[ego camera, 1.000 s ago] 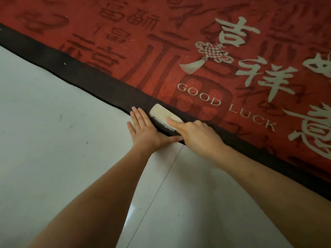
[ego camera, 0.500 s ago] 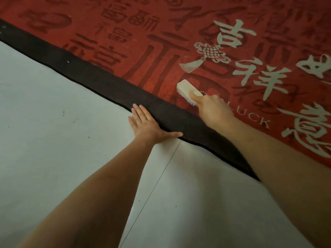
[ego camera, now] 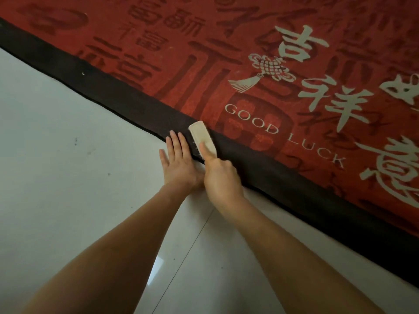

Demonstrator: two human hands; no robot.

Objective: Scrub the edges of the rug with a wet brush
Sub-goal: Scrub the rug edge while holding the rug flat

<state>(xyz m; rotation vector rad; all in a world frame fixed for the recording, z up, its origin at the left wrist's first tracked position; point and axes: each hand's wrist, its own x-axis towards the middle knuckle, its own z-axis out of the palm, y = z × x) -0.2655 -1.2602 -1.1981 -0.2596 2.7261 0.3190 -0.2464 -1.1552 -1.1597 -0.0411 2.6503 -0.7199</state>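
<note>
A red rug [ego camera: 249,53] with cream characters and the words GOOD LUCK covers the upper right of the view. Its dark border [ego camera: 127,105] runs diagonally from upper left to lower right. My right hand [ego camera: 221,175] grips a cream scrubbing brush [ego camera: 202,135], bristles down on the dark border, with my index finger lying along its back. My left hand [ego camera: 178,160] lies flat, fingers straight, on the floor at the rug's edge just left of the brush, its fingertips touching the border.
Pale glossy floor tiles [ego camera: 68,177] fill the lower left, with a grout line [ego camera: 192,241] running between my forearms. A few small dark specks [ego camera: 76,140] mark the tile. A tiny white fleck [ego camera: 83,73] sits on the border farther left.
My right hand has pulled the brush back from the red field onto the dark border, beside my left hand. The left hand has stayed flat in place.
</note>
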